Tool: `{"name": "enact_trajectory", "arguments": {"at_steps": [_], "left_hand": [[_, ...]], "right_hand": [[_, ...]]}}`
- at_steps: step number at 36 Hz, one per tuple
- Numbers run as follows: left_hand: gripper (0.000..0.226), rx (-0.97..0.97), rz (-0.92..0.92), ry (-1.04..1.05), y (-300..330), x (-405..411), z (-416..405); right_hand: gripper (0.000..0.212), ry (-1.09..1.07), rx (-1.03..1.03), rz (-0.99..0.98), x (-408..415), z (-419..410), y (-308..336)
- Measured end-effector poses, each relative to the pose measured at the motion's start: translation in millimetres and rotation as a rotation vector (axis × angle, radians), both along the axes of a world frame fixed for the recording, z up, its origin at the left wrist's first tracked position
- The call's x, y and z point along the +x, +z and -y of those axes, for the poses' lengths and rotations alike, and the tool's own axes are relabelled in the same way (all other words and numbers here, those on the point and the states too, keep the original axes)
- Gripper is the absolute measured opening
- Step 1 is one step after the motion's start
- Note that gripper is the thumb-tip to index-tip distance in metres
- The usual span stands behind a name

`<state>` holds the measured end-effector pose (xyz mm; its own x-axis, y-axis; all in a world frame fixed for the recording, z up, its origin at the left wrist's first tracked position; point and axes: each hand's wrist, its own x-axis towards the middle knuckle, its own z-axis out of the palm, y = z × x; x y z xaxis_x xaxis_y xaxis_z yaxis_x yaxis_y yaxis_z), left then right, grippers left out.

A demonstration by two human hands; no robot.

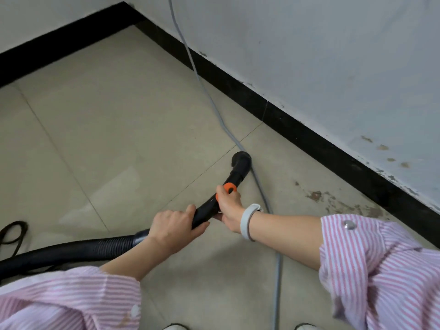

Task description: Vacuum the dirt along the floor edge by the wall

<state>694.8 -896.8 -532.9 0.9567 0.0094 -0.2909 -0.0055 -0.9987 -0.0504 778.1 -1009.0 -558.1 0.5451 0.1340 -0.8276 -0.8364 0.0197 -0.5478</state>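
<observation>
A black vacuum handle tube (234, 178) curves down to a round nozzle (241, 158) that rests on the beige tile floor (114, 129). My left hand (173, 228) grips the tube just ahead of the ribbed black hose (71, 252). My right hand (228, 206) holds the tube by its orange ring (229, 187). Brownish dirt patches (342, 203) lie on the floor beside the black baseboard (309, 136), to the right of the nozzle and apart from it.
A grey cable (214, 103) runs down from the wall, passes right beside the nozzle and goes on under my right arm. A thin black cord loop (14, 234) lies at the far left. The white wall (333, 55) has stains low down. Shoe tips show at the bottom edge.
</observation>
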Motion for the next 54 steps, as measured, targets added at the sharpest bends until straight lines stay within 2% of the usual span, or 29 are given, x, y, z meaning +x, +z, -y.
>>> {"name": "enact_trajectory", "arguments": {"at_steps": [4,12,16,20,24,29,33,40,46,54], "left_hand": [[0.043,-0.060,0.006,0.026,-4,8,8],[0.045,-0.043,0.122,0.155,-3,-21,-11],[0.053,0.031,0.147,0.176,-9,-37,-37],[0.049,0.099,0.137,0.198,-6,-42,-51],[0.043,0.088,0.150,0.260,-1,-23,-59],[0.047,0.041,0.034,0.323,-6,20,-57],[0.046,-0.017,0.024,0.393,-1,51,-59],[0.045,-0.062,0.031,0.470,8,55,-78],[0.038,-0.067,-0.063,0.362,4,41,-58],[0.032,-0.143,-0.151,0.058,0,24,-30]], "right_hand": [[0.046,0.007,-0.044,0.017,10,10,0],[0.046,0.162,0.022,-0.026,-2,-21,0],[0.044,0.210,0.084,-0.054,-9,-45,-6],[0.044,0.246,0.133,-0.073,-8,-67,-10],[0.045,0.265,0.120,-0.030,12,-87,-10],[0.042,0.258,0.047,0.045,52,-95,-17],[0.026,0.299,0.084,0.066,86,-103,-11],[0.022,0.394,0.148,0.041,98,-124,0],[0.040,0.254,0.069,0.044,75,-92,-9],[0.019,-0.023,0.090,0.020,20,-1,-3]]}}
